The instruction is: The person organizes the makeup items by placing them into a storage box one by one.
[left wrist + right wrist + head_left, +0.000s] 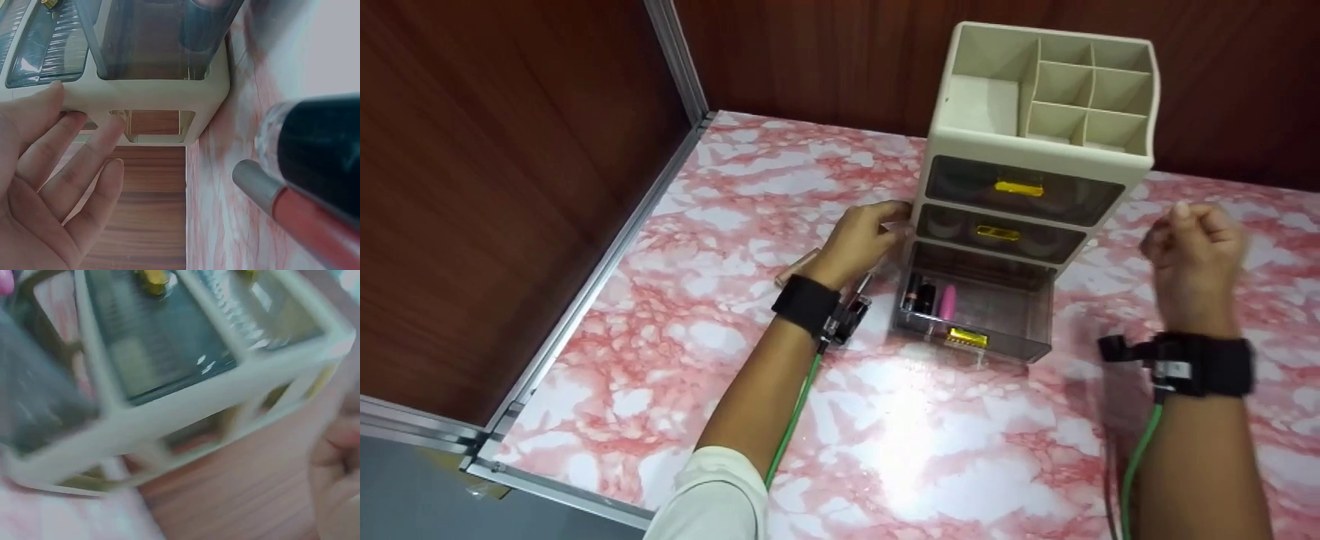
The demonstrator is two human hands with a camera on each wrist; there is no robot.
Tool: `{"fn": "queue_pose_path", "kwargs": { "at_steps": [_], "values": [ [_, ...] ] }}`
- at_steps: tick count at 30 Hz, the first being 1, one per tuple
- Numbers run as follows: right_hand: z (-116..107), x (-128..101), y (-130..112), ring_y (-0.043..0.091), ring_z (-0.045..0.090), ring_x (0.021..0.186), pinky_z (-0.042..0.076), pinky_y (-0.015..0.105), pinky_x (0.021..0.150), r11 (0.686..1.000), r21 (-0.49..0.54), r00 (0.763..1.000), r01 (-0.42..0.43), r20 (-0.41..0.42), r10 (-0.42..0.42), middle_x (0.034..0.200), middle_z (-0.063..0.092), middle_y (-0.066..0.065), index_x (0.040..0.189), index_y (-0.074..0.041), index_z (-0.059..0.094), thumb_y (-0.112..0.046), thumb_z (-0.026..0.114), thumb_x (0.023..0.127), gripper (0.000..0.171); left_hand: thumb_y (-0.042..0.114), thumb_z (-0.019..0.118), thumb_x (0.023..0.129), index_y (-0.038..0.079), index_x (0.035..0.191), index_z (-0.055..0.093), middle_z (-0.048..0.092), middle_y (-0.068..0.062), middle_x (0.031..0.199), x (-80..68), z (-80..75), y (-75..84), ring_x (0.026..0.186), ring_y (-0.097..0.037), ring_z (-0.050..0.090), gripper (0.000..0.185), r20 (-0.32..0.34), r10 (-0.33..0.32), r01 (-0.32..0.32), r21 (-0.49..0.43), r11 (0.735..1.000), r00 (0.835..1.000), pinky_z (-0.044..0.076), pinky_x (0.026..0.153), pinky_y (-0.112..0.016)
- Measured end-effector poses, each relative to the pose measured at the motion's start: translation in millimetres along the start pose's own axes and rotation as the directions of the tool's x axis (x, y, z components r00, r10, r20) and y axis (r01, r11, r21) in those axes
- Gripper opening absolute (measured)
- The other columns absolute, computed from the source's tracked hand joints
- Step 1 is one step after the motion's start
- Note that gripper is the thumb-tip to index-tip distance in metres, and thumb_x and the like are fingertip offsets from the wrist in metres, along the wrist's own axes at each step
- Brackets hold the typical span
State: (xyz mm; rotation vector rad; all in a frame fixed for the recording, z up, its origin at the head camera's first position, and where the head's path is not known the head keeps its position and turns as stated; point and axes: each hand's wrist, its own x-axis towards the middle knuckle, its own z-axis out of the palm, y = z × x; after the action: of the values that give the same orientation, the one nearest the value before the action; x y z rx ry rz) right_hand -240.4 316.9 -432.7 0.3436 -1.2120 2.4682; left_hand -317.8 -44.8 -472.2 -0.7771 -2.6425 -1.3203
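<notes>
pink marble tabletop [675, 315], wood-panel walls [495, 187], metal corner rail [607, 247].

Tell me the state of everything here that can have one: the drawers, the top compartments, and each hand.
Top drawer: closed.
Middle drawer: closed.
Bottom drawer: pulled out, with a few small cosmetic items inside.
Top compartments: nothing visible in them.
Left hand: open, fingers straight against the organizer's side.
Right hand: raised off the table, fingers curled, holding nothing.
</notes>
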Motion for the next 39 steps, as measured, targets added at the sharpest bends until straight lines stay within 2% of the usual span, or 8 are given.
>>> {"fn": "queue_pose_path", "kwargs": {
  "at_steps": [2,4,8,15,22,28,34,39],
  "values": [
    [-14,0,17,0.026,0.061,0.067,0.052,0.029,0.06,1.0,0.012,1.0,-0.026,-0.009,0.026,0.077,0.062,0.021,0.088,0.016,0.056,0.012,0.056,0.092,0.006,0.022,0.067,0.093,0.013,0.121,0.068,0.068,0.001,0.118,-2.8,-3.4,-1.6,0.1,-0.015,0.065,0.029,0.003,-0.002,0.002,0.008,1.0,1.0,0.049,0.089,-0.026],
    [-25,0,33,0.025,0.064,0.08,0.055,0.029,0.07,0.989,-0.12,0.996,-0.083,0.025,0.086,0.089,0.065,0.019,0.097,0.014,0.061,0.009,0.056,0.093,0.007,0.023,0.067,0.094,0.012,0.121,0.068,0.068,0.0,0.118,-5.9,-8.7,-3.0,0.102,-0.016,0.065,0.029,0.015,-0.003,0.002,0.033,0.999,1.0,0.049,0.089,-0.027],
    [-34,-2,59,0.022,0.062,0.09,0.055,0.031,0.079,0.914,-0.37,0.978,-0.166,0.054,0.2,0.098,0.064,0.015,0.111,0.008,0.063,0.004,0.061,0.093,0.018,0.026,0.066,0.095,0.013,0.118,0.069,0.068,0.001,0.116,-11.9,-20.2,-6.8,0.103,-0.015,0.064,0.027,0.037,-0.019,0.015,0.117,0.993,0.999,0.048,0.088,-0.026],
    [-36,-10,86,0.02,0.061,0.083,0.055,0.033,0.078,0.866,-0.269,0.899,-0.422,-0.004,0.437,0.101,0.051,0.007,0.111,-0.003,0.052,-0.01,0.071,0.089,0.03,0.03,0.065,0.095,0.014,0.117,0.071,0.069,0.002,0.115,-21.4,-40.2,0.4,0.095,-0.012,0.065,0.028,0.006,-0.026,0.024,0.182,0.983,1.0,0.05,0.083,-0.026],
    [-45,-14,92,0.016,0.06,0.078,0.055,0.03,0.075,0.902,-0.243,0.923,-0.358,0.052,0.38,0.085,0.06,0.007,0.093,0.002,0.065,-0.004,0.065,0.092,0.006,0.028,0.065,0.095,0.013,0.118,0.071,0.07,0.0,0.111,-27.0,-53.2,21.3,0.093,-0.011,0.066,0.028,-0.026,-0.001,0.006,0.184,0.983,1.0,0.05,0.081,-0.024],
    [-53,-18,88,0.016,0.063,0.077,0.056,0.03,0.074,0.906,-0.263,0.936,-0.332,0.029,0.351,0.085,0.063,0.008,0.091,0.002,0.069,0.0,0.067,0.089,0.003,0.03,0.065,0.095,0.013,0.118,0.07,0.07,-0.001,0.112,-30.5,-45.0,41.9,0.092,-0.012,0.065,0.029,0.009,0.021,-0.022,0.248,0.969,1.0,0.05,0.082,-0.026],
    [-62,-20,81,0.02,0.067,0.081,0.056,0.031,0.075,0.904,-0.282,0.936,-0.323,0.044,0.348,0.089,0.068,0.011,0.098,0.005,0.07,0.0,0.064,0.092,0.01,0.036,0.064,0.094,0.015,0.11,0.072,0.071,0.002,0.097,-40.2,-28.4,58.0,0.081,-0.011,0.064,0.028,0.129,0.051,-0.097,0.381,0.919,0.99,0.052,0.073,-0.029],
    [-66,-19,80,0.021,0.067,0.08,0.056,0.031,0.074,0.903,-0.291,0.939,-0.314,0.044,0.341,0.089,0.068,0.012,0.099,0.005,0.07,-0.002,0.063,0.093,0.011,0.032,0.067,0.093,0.017,0.099,0.075,0.072,0.004,0.089,-59.8,-18.9,47.6,0.076,-0.014,0.065,0.017,0.171,0.05,-0.128,0.484,0.866,0.984,0.055,0.069,-0.039]
  ]
}}
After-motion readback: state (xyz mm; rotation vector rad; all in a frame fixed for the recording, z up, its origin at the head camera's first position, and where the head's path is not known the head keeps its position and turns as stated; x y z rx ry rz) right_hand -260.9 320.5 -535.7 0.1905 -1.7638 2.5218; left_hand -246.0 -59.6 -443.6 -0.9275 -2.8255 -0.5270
